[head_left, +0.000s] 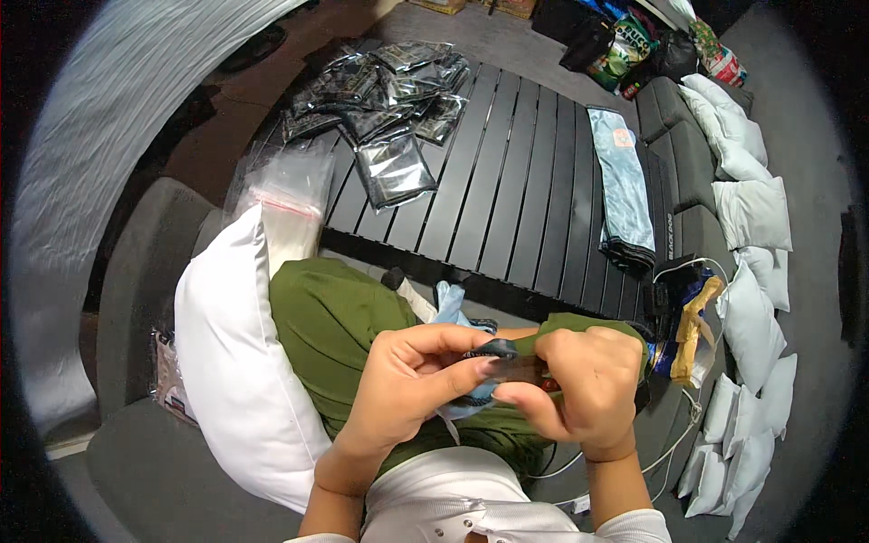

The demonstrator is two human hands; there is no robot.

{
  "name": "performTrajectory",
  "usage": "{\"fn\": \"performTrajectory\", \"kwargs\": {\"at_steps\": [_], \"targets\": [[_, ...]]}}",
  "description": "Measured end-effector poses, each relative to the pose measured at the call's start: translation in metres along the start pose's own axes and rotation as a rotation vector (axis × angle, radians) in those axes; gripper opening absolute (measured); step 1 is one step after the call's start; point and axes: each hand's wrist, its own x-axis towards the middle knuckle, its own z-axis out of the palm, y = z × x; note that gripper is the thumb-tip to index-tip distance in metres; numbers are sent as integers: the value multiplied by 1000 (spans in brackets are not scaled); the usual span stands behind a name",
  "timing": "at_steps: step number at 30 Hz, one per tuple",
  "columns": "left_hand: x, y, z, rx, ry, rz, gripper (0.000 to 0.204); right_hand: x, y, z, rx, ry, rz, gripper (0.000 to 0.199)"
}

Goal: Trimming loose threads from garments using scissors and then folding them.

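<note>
Above my lap, my left hand (407, 380) is closed, its thumb and fingers pinching the end of a short dark strip (518, 367). My right hand (590, 385) is curled around the strip's other end, its thumb pointing toward my left hand. The strip looks brownish and partly see-through; its exact kind is unclear. A small black, shiny fold (493, 347) shows at my left fingertips. Beneath the hands, light blue cloth (449, 304) with dark edging lies on my green trousers (339, 303), mostly hidden by my hands.
Ahead stands a black slatted table (507, 172). It bears a pile of clear-wrapped dark packets (391, 167), clear plastic bags (294, 195) and folded light blue cloths (623, 181). A white pillow (240, 362) leans at my left. Several white cushions (751, 213) and a white cable (695, 412) are at right.
</note>
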Motion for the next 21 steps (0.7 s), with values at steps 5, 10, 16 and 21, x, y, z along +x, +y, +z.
{"fn": "performTrajectory", "kwargs": {"at_steps": [5, 10, 16, 21], "targets": [[0, 1, 0, -1, 20, -38, 18, -7, 8, 5, -41, 53, -32, 35], [3, -2, 9, 623, 214, 334, 12, -17, 13, 3, 182, 283, 310, 45], [-2, -8, 7, 687, 206, 385, 19, -24, 15, 0, 234, 246, 413, 42], [-8, 6, 22, 370, 173, 156, 32, -25, 13, 8, 379, 204, 400, 38]]}}
